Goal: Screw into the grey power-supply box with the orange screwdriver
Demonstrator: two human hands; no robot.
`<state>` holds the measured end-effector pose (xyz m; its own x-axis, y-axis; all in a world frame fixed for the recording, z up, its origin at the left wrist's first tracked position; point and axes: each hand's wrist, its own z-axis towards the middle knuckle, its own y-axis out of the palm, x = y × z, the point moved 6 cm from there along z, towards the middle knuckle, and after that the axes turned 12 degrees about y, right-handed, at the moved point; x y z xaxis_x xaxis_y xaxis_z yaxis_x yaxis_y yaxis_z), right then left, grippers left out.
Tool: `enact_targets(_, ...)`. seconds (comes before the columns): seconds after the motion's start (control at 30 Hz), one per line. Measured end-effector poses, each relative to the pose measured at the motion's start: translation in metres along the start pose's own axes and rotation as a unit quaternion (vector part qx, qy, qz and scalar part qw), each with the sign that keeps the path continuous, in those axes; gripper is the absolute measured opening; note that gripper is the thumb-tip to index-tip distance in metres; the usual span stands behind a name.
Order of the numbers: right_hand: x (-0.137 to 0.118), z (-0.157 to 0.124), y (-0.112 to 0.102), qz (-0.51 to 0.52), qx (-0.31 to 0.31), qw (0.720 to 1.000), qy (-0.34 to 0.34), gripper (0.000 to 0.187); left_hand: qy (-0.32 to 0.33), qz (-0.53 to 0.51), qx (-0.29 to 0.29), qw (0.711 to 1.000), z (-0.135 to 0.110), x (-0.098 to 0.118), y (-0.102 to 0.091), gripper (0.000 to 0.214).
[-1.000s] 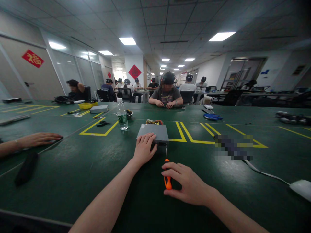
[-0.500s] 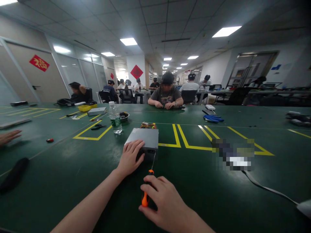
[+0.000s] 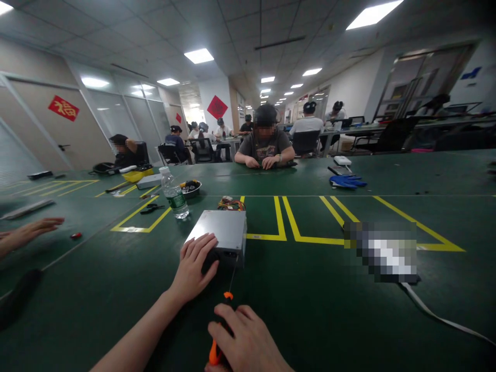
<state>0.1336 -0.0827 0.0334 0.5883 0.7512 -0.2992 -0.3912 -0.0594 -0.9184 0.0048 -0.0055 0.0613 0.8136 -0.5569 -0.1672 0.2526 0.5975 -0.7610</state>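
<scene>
A grey metal computer power supply (image 3: 222, 225) lies on the green table in front of me, its black power socket facing my side. My left hand (image 3: 194, 268) is over its near left corner, fingers on the top and thumb against the front face, gripping it. In my right hand (image 3: 246, 338) is an orange and black screwdriver (image 3: 228, 296), its handle between thumb and fingers. The thin shaft points away from me, and its tip is at the lower right of the front face; exact contact is too small to tell. Coloured cables (image 3: 231, 203) bunch behind the power supply.
A water bottle (image 3: 174, 194) stands left of the power supply, near a metal bowl (image 3: 191, 189). Blue gloves (image 3: 346, 181) lie farther back. A pixelated object with a strap (image 3: 430, 309) is at right. Another person's hand (image 3: 33, 235) reaches in from the left; a person (image 3: 266, 139) sits opposite.
My view has tilted and shifted, so the power supply and both my hands appear lower and farther left. The screwdriver stays at the front face. The other person's hand at left reaches further in.
</scene>
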Motion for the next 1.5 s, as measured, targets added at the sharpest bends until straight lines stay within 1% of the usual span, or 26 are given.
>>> enact_targets(0.07, -0.002, -0.002, -0.012, 0.033, -0.011, 0.999, 0.037, 0.046, -0.004, -0.006, 0.002, 1.000, 0.001, 0.001, -0.002, 0.046)
enact_targets(0.13, -0.005, -0.005, -0.023, 0.059, -0.007, 0.996, 0.070, 0.040, -0.008, -0.011, 0.000, 1.000, 0.000, 0.003, -0.004, 0.045)
enact_targets(0.2, -0.009, -0.007, -0.030, 0.068, 0.011, 0.994, 0.085, 0.038, -0.011, -0.017, 0.005, 1.000, 0.000, 0.004, -0.008, 0.043)
enact_targets(0.27, -0.014, -0.008, -0.032, 0.062, 0.023, 0.995, 0.073, 0.037, -0.011, -0.023, 0.009, 1.000, -0.001, 0.005, -0.010, 0.042)
enact_targets(0.37, -0.020, -0.006, -0.029, 0.027, 0.031, 0.997, 0.061, 0.036, -0.015, -0.032, 0.019, 0.999, -0.003, 0.005, -0.011, 0.040)
enact_targets(0.57, -0.029, -0.004, -0.024, -0.041, 0.063, 0.997, 0.036, 0.035, -0.027, -0.044, 0.064, 0.997, -0.006, 0.003, -0.011, 0.038)
enact_targets(0.73, -0.032, -0.005, -0.022, -0.071, 0.084, 0.994, 0.010, 0.035, -0.050, -0.058, 0.098, 0.992, -0.006, -0.001, -0.010, 0.033)
enact_targets(0.87, -0.030, -0.008, -0.025, -0.089, 0.120, 0.989, -0.001, 0.036, -0.056, -0.064, 0.109, 0.990, -0.005, -0.003, -0.009, 0.027)
enact_targets(1.03, -0.030, -0.014, -0.032, -0.113, 0.167, 0.979, -0.009, 0.024, -0.060, -0.072, 0.111, 0.989, -0.003, -0.003, -0.007, 0.022)
enact_targets(1.1, -0.029, -0.017, -0.038, -0.143, 0.205, 0.968, -0.014, 0.016, -0.063, -0.073, 0.107, 0.990, -0.003, -0.003, -0.007, 0.021)
enact_targets(1.17, -0.026, -0.020, -0.044, -0.177, 0.248, 0.952, -0.003, 0.010, -0.066, -0.072, 0.103, 0.990, -0.002, -0.004, -0.008, 0.021)
enact_targets(1.23, -0.023, -0.022, -0.047, -0.201, 0.275, 0.940, 0.013, 0.012, -0.068, -0.070, 0.098, 0.990, -0.002, -0.004, -0.009, 0.020)
enact_targets(1.37, -0.027, -0.021, -0.045, -0.238, 0.270, 0.933, 0.028, 0.016, -0.065, -0.071, 0.097, 0.991, -0.002, -0.004, -0.009, 0.020)
enact_targets(1.43, -0.031, -0.018, -0.041, -0.291, 0.246, 0.924, 0.043, 0.018, -0.061, -0.070, 0.102, 0.990, -0.002, -0.003, -0.009, 0.020)
enact_targets(1.5, -0.031, -0.017, -0.038, -0.308, 0.235, 0.920, 0.053, 0.020, -0.060, -0.067, 0.106, 0.990, -0.002, -0.004, -0.009, 0.021)
